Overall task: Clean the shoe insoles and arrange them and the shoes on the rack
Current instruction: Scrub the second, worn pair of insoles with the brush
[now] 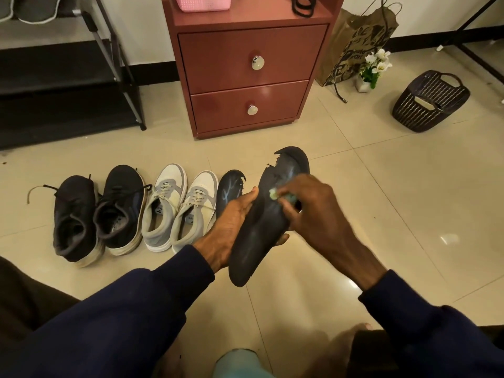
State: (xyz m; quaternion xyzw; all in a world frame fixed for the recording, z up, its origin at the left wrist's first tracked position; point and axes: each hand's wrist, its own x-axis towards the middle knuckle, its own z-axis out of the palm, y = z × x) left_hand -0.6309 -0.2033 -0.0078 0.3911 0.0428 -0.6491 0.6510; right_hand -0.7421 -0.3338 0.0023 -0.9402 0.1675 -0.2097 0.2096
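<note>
One dark insole [261, 227], seemingly thin, light and floppy with a torn toe, sits above the floor [381, 214], the left hand [231, 216] curled round its middle from beneath while the right hand [308, 205] pinches a small pale wipe [273, 193] against it, so mid-length support seems wisest.

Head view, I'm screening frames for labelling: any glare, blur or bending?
In the head view, glare spots the floor tiles and the lower drawer; the right hand and its cloth on the insole are slightly smeared; the cabinet leans from wide-angle bending; the foot at the bottom edge is soft.
</note>
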